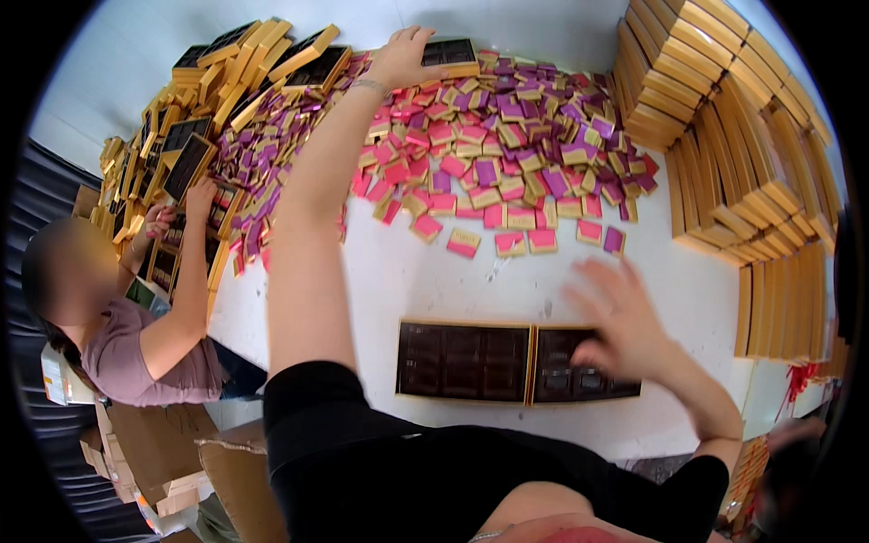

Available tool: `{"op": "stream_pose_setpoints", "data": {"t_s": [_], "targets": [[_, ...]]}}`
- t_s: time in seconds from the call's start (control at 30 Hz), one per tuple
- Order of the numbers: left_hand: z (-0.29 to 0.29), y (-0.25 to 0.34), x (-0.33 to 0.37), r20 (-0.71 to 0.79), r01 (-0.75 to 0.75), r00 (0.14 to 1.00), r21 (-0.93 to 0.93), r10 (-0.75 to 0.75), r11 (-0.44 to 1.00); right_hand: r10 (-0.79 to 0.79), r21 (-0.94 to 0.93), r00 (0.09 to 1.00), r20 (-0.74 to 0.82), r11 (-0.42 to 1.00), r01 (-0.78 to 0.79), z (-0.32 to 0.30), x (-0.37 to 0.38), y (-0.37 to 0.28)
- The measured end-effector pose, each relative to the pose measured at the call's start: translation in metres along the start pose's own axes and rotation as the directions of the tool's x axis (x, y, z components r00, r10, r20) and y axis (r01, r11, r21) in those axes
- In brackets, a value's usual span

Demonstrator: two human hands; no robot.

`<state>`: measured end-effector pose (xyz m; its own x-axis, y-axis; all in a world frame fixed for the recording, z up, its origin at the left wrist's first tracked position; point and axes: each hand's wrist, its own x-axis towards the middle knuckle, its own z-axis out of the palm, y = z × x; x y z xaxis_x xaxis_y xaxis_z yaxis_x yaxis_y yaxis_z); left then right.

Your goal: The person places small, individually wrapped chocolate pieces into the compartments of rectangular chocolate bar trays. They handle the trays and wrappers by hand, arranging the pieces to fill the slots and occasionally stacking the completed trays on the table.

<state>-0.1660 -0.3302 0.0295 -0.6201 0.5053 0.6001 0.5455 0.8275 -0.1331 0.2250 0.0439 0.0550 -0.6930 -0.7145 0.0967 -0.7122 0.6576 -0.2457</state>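
My left arm stretches to the far side of the table. There my left hand (pixel 399 60) has its fingers and thumb around the left end of a gold box with a dark tray (pixel 450 54), at the back of the candy pile. My right hand (pixel 623 319), smeared by motion, hovers with fingers spread over the right one of two open gold boxes. That right box (pixel 566 366) and the left box (pixel 463 362) lie side by side close to me, their dark brown compartments showing nothing inside. Part of the right box is hidden by my hand.
Small pink, purple and gold wrapped pieces (pixel 489 149) cover the table's far half. Gold boxes stand stacked at the right (pixel 724 172) and heaped at the far left (pixel 244 72). A co-worker (pixel 149 348) at the left handles boxes. Cardboard cartons (pixel 163 443) stand lower left.
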Motion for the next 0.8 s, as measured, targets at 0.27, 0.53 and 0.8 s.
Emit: {"op": "stream_pose_setpoints", "data": {"t_s": [0.27, 0.53, 0.8], "targets": [[0.068, 0.001, 0.047, 0.253, 0.065, 0.967, -0.105, -0.037, 0.992, -0.056, 0.039, 0.978, 0.2, 0.998, 0.049, 0.053, -0.017, -0.033], [-0.207, 0.164, -0.14, 0.495, -0.075, 0.813, -0.433, 0.307, 0.898, -0.139, 0.081, 0.978, 0.158, 0.988, 0.128, 0.046, -0.042, -0.049], [-0.235, 0.27, -0.262, 0.627, 0.036, 0.764, -0.279, 0.153, 0.96, -0.079, -0.036, 0.981, 0.174, 0.996, 0.087, 0.049, -0.059, -0.065]]}}
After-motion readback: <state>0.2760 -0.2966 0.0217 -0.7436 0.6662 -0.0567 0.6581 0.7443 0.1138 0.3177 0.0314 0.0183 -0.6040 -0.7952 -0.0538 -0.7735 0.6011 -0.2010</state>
